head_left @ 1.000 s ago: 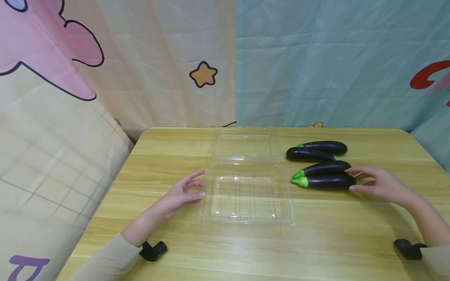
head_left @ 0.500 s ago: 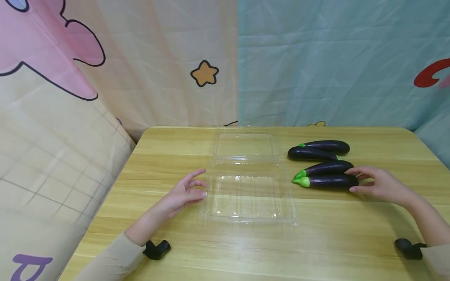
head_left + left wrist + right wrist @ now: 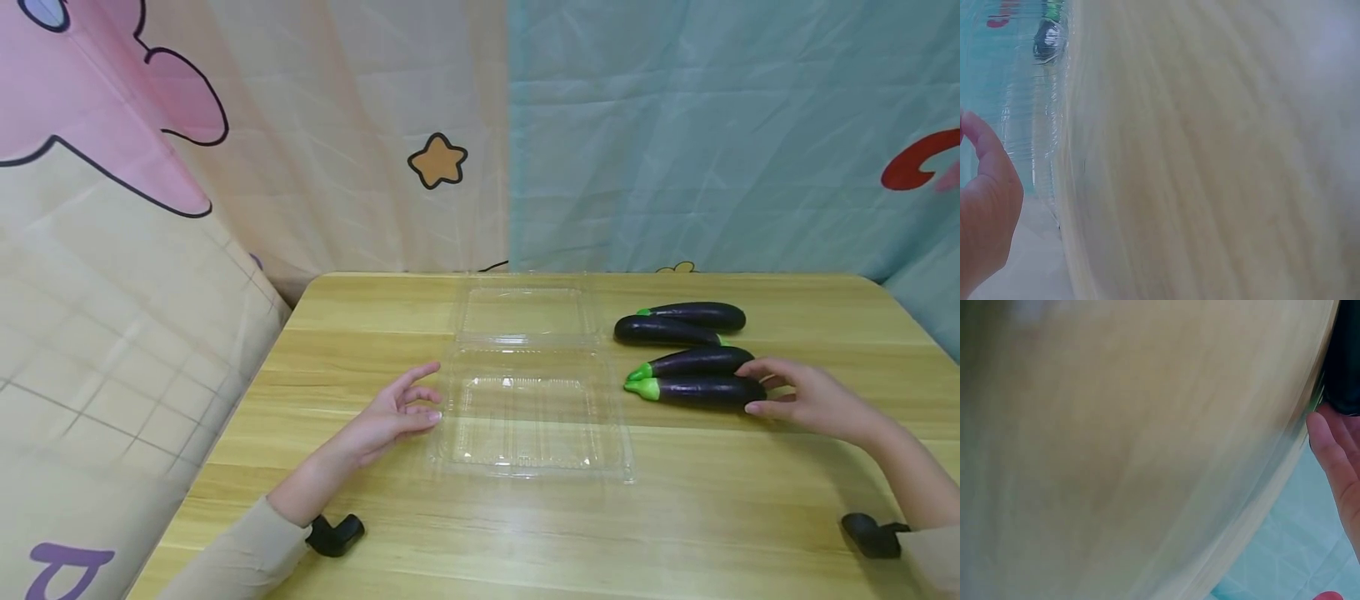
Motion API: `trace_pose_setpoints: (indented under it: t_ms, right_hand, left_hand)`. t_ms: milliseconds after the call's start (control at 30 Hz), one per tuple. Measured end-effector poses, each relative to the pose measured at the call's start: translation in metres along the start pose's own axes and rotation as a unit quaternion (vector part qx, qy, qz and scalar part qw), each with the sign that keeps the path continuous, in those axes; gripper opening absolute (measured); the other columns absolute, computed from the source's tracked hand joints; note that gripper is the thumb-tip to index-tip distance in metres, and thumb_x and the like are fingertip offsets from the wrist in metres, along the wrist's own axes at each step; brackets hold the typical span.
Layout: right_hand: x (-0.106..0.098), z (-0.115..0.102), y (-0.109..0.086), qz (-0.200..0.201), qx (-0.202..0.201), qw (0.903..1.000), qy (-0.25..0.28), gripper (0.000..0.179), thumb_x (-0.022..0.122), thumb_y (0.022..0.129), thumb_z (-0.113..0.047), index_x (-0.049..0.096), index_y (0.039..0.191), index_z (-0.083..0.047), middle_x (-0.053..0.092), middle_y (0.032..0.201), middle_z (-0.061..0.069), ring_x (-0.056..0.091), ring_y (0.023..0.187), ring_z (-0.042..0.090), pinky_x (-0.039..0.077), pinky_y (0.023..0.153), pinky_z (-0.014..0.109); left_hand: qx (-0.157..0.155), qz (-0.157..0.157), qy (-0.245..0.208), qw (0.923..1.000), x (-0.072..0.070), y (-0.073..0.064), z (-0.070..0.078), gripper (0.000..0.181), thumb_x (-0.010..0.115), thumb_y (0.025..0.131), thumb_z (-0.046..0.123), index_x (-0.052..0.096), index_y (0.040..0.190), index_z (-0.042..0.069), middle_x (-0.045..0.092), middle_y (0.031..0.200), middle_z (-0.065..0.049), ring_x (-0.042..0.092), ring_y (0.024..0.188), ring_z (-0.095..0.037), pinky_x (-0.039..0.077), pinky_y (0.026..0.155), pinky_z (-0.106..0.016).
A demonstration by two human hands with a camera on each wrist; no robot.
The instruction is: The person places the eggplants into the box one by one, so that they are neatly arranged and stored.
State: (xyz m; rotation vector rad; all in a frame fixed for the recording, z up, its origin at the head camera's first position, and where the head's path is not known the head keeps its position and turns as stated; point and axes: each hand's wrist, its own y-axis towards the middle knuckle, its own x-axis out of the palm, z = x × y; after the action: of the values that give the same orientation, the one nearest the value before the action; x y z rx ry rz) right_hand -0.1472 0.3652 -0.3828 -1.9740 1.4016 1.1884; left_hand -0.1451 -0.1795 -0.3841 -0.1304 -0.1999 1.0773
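Note:
A clear plastic clamshell box [image 3: 525, 417] lies unfolded on the wooden table, its lid [image 3: 522, 310] flat behind the base. Beside the base's left edge is my left hand [image 3: 386, 417], fingers loosely bent and holding nothing. To the right of the box lie several dark purple eggplants in two pairs. At the blunt end of the nearest eggplant [image 3: 701, 390] is my right hand [image 3: 810, 396], thumb and fingers loosely on either side. Another eggplant [image 3: 697, 360] lies against it, near my fingertips. In the right wrist view, the fingers [image 3: 1335, 462] meet a dark eggplant end [image 3: 1342, 362].
Farther back, an eggplant [image 3: 660, 330] and another eggplant [image 3: 701, 315] lie side by side. A patterned curtain [image 3: 375, 167] hangs behind the table [image 3: 480, 542] and along its left side. Black wrist mounts [image 3: 335, 534] sit below both wrists.
The head view shifts slightly. Both hands, the box and the eggplants stay essentially in place.

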Motion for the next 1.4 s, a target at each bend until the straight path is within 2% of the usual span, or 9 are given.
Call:
trace_pose_setpoints:
  t_ms: [133, 333, 533, 633, 733, 800, 1400]
  right_hand:
    - [0.001, -0.001, -0.001, -0.002, -0.005, 1.0000, -0.008, 0.040, 0.075, 0.076, -0.007, 0.057, 0.111, -0.001, 0.057, 0.110, 0.021, 0.047, 0.088, -0.012, 0.050, 0.061, 0.020]
    - [0.002, -0.001, -0.002, 0.004, -0.006, 0.9998, -0.019, 0.038, 0.075, 0.076, -0.007, 0.059, 0.111, -0.003, 0.058, 0.109, 0.015, 0.049, 0.088, -0.009, 0.050, 0.063, 0.020]
    - [0.000, -0.001, -0.003, 0.002, -0.012, 0.9999, -0.002, 0.039, 0.074, 0.077, -0.006, 0.058, 0.112, 0.000, 0.058, 0.110, 0.016, 0.047, 0.089, -0.012, 0.050, 0.063, 0.019]
    - [0.000, -0.003, -0.003, 0.009, -0.007, 0.9999, 0.006, 0.039, 0.074, 0.077, -0.006, 0.059, 0.112, -0.002, 0.057, 0.110, -0.003, 0.047, 0.089, -0.012, 0.050, 0.063, 0.018]
    - [-0.001, -0.004, -0.003, 0.009, -0.005, 0.9999, 0.013, 0.039, 0.073, 0.078, -0.007, 0.059, 0.113, -0.003, 0.049, 0.110, -0.023, 0.046, 0.091, -0.013, 0.050, 0.064, 0.018]
    - [-0.002, -0.006, -0.003, 0.008, 0.000, 0.9998, 0.019, 0.039, 0.073, 0.079, -0.008, 0.059, 0.115, -0.003, 0.045, 0.109, -0.029, 0.047, 0.091, -0.012, 0.050, 0.064, 0.019]
    - [-0.011, -0.020, -0.004, 0.005, 0.038, 0.9990, 0.022, 0.040, 0.072, 0.081, -0.017, 0.058, 0.117, -0.006, 0.054, 0.104, -0.018, 0.050, 0.089, -0.009, 0.044, 0.068, 0.012]
  left_hand:
    - [-0.004, 0.006, 0.000, 1.0000, 0.000, 0.000, -0.001, 0.077, 0.058, 0.085, -0.005, 0.017, 0.148, 0.009, 0.048, 0.112, -0.009, 0.058, 0.083, -0.009, 0.051, 0.080, -0.025]
    - [-0.005, 0.008, -0.002, 1.0000, 0.000, 0.000, -0.002, 0.076, 0.058, 0.085, -0.005, 0.018, 0.148, 0.009, 0.048, 0.111, -0.009, 0.058, 0.082, -0.009, 0.051, 0.080, -0.024]
    - [-0.004, 0.007, 0.002, 1.0000, 0.000, 0.000, -0.002, 0.076, 0.058, 0.085, -0.005, 0.018, 0.148, 0.009, 0.047, 0.112, -0.011, 0.058, 0.083, -0.009, 0.050, 0.080, -0.024]
    - [-0.004, 0.008, 0.002, 1.0000, 0.000, 0.000, -0.001, 0.076, 0.059, 0.085, -0.004, 0.018, 0.148, 0.009, 0.047, 0.113, -0.011, 0.057, 0.083, -0.009, 0.050, 0.080, -0.025]
    - [-0.003, 0.009, 0.002, 1.0000, 0.000, 0.000, -0.001, 0.076, 0.059, 0.085, -0.004, 0.018, 0.148, 0.008, 0.047, 0.113, -0.011, 0.057, 0.084, -0.010, 0.050, 0.081, -0.025]
    - [-0.003, 0.010, 0.002, 0.9999, 0.001, 0.000, -0.001, 0.077, 0.059, 0.084, -0.004, 0.018, 0.148, 0.008, 0.047, 0.113, -0.011, 0.057, 0.084, -0.010, 0.050, 0.080, -0.025]
    - [-0.001, 0.014, -0.002, 0.9999, 0.002, 0.001, 0.000, 0.076, 0.059, 0.084, -0.005, 0.020, 0.148, 0.009, 0.048, 0.111, -0.010, 0.058, 0.083, -0.010, 0.051, 0.078, -0.023]
